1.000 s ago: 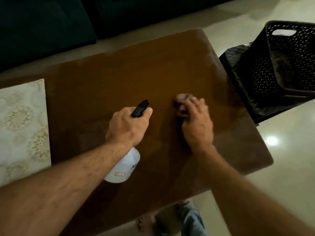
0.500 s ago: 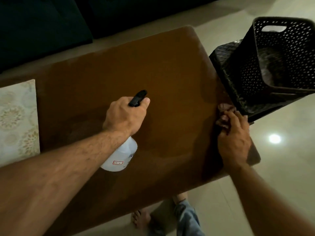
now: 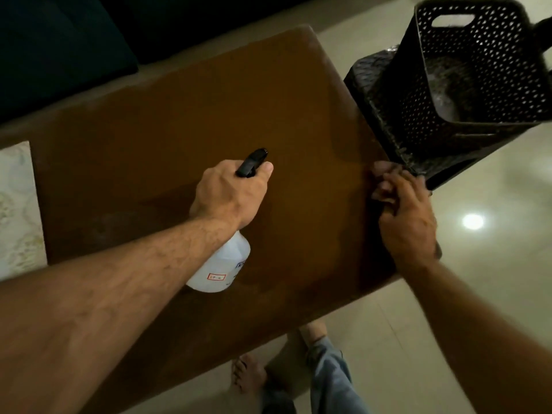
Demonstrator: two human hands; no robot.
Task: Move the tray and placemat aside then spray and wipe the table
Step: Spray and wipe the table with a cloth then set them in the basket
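A left hand (image 3: 230, 195) gripped the spray bottle (image 3: 222, 264) at desk (image 3: 185, 121) centre while the right hand (image 3: 403, 216) pressed a barely visible cloth (image 3: 380, 182) at three o'clock; overlapping edge-to-edge strokes would wipe best. The placemat (image 3: 18, 210) lay at nine o'clock.

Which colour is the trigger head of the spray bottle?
Black, on a white spray bottle; head view.

Table mid-wipe, sprayer in hand, placemat off to the side.
Brown table (image 3: 185, 121) lies under both hands. White spray bottle (image 3: 222, 268) with black trigger head, tilted, gripped in left hand (image 3: 230, 195). Pinkish cloth (image 3: 383, 182) pressed at table edge under right hand (image 3: 407, 216) fingers. Pale patterned placemat (image 3: 18, 210) well left of left hand. Black woven tray (image 3: 385, 115) just beyond right hand.
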